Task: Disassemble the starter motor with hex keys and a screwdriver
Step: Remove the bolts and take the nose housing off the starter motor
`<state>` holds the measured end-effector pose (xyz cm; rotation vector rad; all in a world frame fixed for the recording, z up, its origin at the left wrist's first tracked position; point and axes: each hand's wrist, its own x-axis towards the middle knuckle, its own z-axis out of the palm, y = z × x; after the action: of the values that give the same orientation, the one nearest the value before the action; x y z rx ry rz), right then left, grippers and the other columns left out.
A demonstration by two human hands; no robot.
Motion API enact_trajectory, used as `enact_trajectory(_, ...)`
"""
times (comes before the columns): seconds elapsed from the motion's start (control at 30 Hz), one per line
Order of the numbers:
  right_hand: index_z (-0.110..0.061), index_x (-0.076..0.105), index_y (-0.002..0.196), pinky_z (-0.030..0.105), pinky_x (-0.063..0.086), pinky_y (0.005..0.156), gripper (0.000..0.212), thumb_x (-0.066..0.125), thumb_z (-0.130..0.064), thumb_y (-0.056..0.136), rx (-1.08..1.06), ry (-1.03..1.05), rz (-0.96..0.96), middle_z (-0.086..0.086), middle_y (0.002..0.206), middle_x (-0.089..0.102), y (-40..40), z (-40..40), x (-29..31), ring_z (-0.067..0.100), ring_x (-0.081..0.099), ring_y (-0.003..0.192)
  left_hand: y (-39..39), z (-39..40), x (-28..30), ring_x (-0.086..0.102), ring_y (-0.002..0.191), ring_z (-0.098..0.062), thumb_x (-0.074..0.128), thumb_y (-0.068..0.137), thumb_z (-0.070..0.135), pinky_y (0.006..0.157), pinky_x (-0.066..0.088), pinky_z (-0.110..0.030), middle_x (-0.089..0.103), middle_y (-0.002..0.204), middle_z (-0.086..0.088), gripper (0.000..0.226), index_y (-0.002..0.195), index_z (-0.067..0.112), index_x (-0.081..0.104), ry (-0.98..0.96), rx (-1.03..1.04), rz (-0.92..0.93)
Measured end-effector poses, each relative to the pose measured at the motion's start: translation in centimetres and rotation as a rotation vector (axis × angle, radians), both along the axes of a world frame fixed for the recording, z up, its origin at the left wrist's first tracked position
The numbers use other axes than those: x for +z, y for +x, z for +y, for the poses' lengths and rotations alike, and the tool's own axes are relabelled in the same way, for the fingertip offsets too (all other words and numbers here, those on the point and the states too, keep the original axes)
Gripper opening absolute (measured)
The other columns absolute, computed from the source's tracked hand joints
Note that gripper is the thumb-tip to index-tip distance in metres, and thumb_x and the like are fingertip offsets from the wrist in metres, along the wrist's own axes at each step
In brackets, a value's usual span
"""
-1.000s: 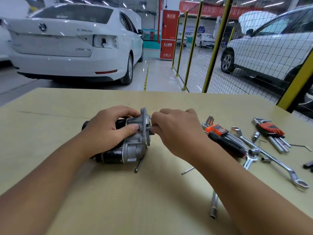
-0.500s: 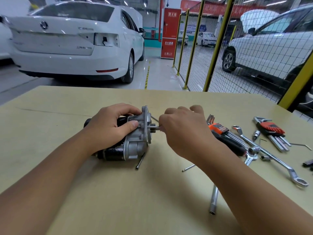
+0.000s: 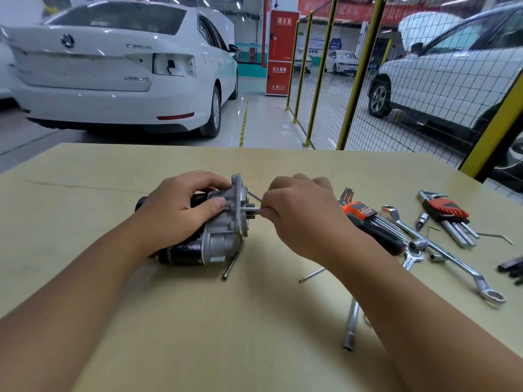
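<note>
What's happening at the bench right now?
A person is taking apart a starter motor on the table. The left hand grips the motor body, and the right hand pinches a thin rod sticking out of the end plate. One long bolt lies beside the motor, with hex keys and wrenches to the right.

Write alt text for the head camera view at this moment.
At a tan workbench, the left hand grips a starter motor while the right hand pinches a thin metal rod at its silver end housing. Hex key sets, wrenches and loose bolts lie to the right; white cars stand beyond.
</note>
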<state>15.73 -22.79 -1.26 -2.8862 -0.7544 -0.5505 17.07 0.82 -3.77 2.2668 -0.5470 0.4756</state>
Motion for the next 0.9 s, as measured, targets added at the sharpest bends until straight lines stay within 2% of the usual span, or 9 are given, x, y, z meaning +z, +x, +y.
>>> enact_trajectory(0.1,-0.029,0.071,0.094,0.049,0.036,0.094,0.014,0.060,-0.037,0.099,-0.012,0.044,-0.081,-0.012,0.102,0.064,-0.25,0.16,0.16,0.022,0.051,0.098,0.00,0.12,-0.08,0.062,0.109,0.008,0.065,0.084,0.044,0.098,0.049,-0.032,0.066,0.110,0.035,0.034,0.117,0.050,0.062,0.011,0.002,0.005)
enact_trajectory(0.17,-0.029,0.069,0.090,0.048,0.036,0.092,0.011,0.064,-0.037,0.096,-0.018,0.067,-0.104,-0.010,0.097,0.065,-0.36,0.28,0.13,0.022,0.053,0.094,-0.02,0.17,-0.12,0.061,0.109,0.010,0.067,0.082,0.044,0.098,0.049,-0.030,0.065,0.111,0.036,0.036,0.117,0.050,0.062,0.014,0.002,0.003)
enact_trajectory(0.23,-0.027,0.067,0.089,0.042,0.040,0.085,0.011,0.065,-0.036,0.095,-0.011,0.090,-0.082,-0.008,0.091,0.063,-0.33,0.23,0.10,0.023,0.056,0.088,0.01,0.18,-0.13,0.062,0.110,0.009,0.068,0.082,0.044,0.098,0.049,-0.031,0.066,0.111,0.035,0.036,0.117,0.049,0.063,0.008,0.002,0.003)
enact_trajectory(0.3,-0.021,0.066,0.088,0.037,0.046,0.071,0.014,0.066,-0.034,0.095,0.026,0.130,-0.015,-0.006,0.083,0.058,-0.21,0.12,0.16,0.025,0.057,0.079,0.08,0.14,-0.15,0.062,0.110,0.007,0.066,0.083,0.045,0.099,0.050,-0.034,0.066,0.111,0.034,0.033,0.116,0.046,0.065,0.002,0.000,0.003)
enact_trajectory(0.37,-0.016,0.068,0.090,0.038,0.049,0.065,0.016,0.064,-0.031,0.096,0.080,0.191,0.051,-0.001,0.080,0.056,-0.13,0.06,0.18,0.026,0.056,0.076,0.17,0.13,-0.20,0.063,0.110,0.003,0.062,0.088,0.044,0.100,0.051,-0.037,0.068,0.111,0.031,0.027,0.114,0.040,0.069,-0.009,-0.003,-0.001)
enact_trajectory(0.53,-0.010,0.068,0.094,0.043,0.050,0.071,0.028,0.049,-0.028,0.104,0.091,0.175,0.088,0.003,0.087,0.054,0.08,0.26,-0.25,0.029,0.055,0.078,0.19,0.15,-0.20,0.063,0.109,0.003,0.062,0.090,0.041,0.100,0.051,-0.038,0.067,0.110,0.032,0.025,0.114,0.041,0.069,-0.002,-0.004,-0.014)
enact_trajectory(0.63,-0.017,0.068,0.096,0.039,0.044,0.077,0.028,0.046,-0.032,0.105,0.042,0.056,0.024,-0.002,0.090,0.057,0.08,0.33,-0.24,0.027,0.057,0.084,0.16,0.15,-0.11,0.063,0.109,0.005,0.063,0.088,0.041,0.100,0.051,-0.037,0.067,0.109,0.033,0.024,0.111,0.043,0.069,-0.003,-0.003,-0.015)
enact_trajectory(0.7,-0.024,0.068,0.096,0.042,0.040,0.086,0.027,0.046,-0.037,0.104,0.006,0.007,-0.041,-0.006,0.092,0.060,-0.05,0.33,-0.17,0.024,0.055,0.091,0.10,0.12,-0.02,0.063,0.109,0.005,0.063,0.087,0.041,0.101,0.051,-0.037,0.067,0.110,0.033,0.025,0.111,0.044,0.068,-0.010,-0.001,-0.007)
enact_trajectory(0.9,-0.029,0.071,0.094,0.046,0.035,0.093,0.027,0.049,-0.041,0.103,-0.034,0.027,-0.057,-0.010,0.092,0.063,-0.01,0.32,-0.27,0.021,0.055,0.093,-0.08,-0.05,0.10,0.065,0.108,0.003,0.065,0.085,0.040,0.100,0.052,-0.036,0.068,0.108,0.031,0.025,0.110,0.042,0.069,-0.018,-0.007,-0.008)
